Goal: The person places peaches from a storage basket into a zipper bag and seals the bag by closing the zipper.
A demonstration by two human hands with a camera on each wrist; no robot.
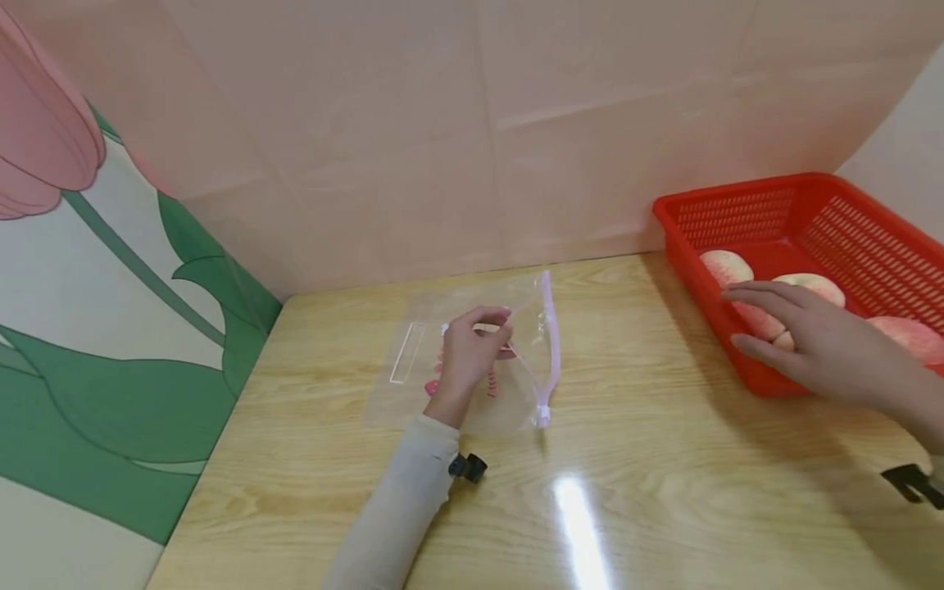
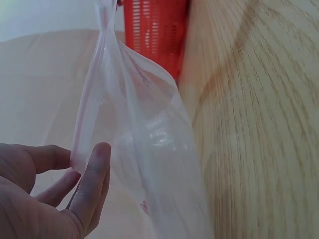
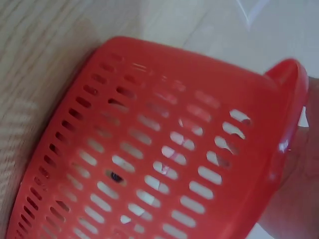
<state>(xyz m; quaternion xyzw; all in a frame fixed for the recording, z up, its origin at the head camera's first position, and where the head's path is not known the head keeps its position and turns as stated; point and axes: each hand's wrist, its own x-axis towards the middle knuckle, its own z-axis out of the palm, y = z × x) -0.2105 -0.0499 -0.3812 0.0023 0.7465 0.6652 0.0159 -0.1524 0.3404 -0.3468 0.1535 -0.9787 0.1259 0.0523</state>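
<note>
A clear slider zip bag with a lilac zip strip and printed pink marks lies on the wooden table. My left hand pinches the upper layer near its mouth, lifting that layer; in the left wrist view the bag edge runs between the fingertips. My right hand hovers over the near left side of a red plastic basket, fingers extended. Inside are several pale pink peaches, partly covered by this hand. In the right wrist view the perforated basket wall hides most of the hand.
The basket stands at the table's right, close to the pinkish back covering. A panel with a tulip print borders the left side. Bare wood table extends in front of the bag and between bag and basket.
</note>
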